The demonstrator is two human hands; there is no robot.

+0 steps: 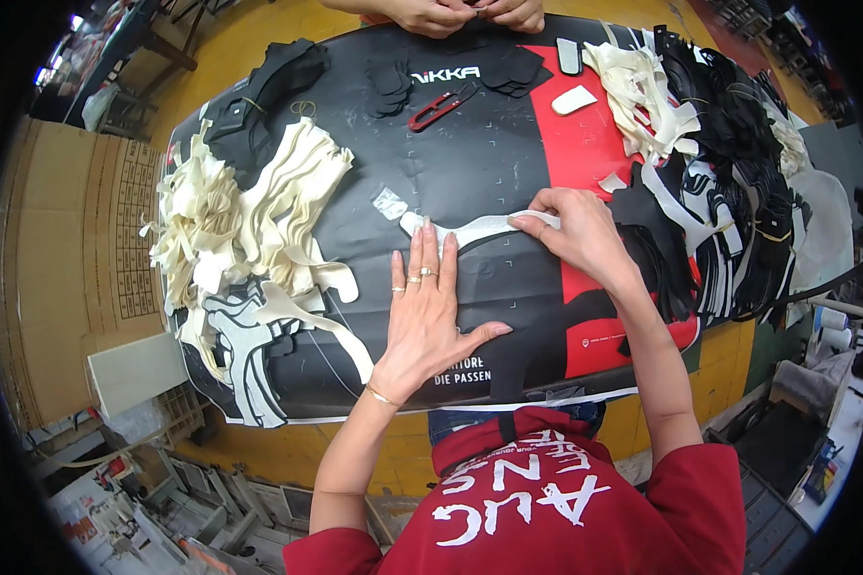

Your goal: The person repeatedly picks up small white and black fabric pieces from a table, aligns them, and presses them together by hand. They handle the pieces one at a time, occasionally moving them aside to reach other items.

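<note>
Left hand [430, 321] flat, thumb wide; right hand [583, 235] pinches the white strip [486, 228]. Bare black mat [489, 168] ahead of the fingers, edge behind; cream pieces [292, 196] crowd left, dark stacks [758, 216] right.

The single head view looks steeply down through a fisheye lens from above the wearer's red shirt [594, 532], facing across the desk [451, 177]. It is near, with the left hand [427, 316] and right hand [583, 232] mid-frame and the desk's far side at the top.
</note>
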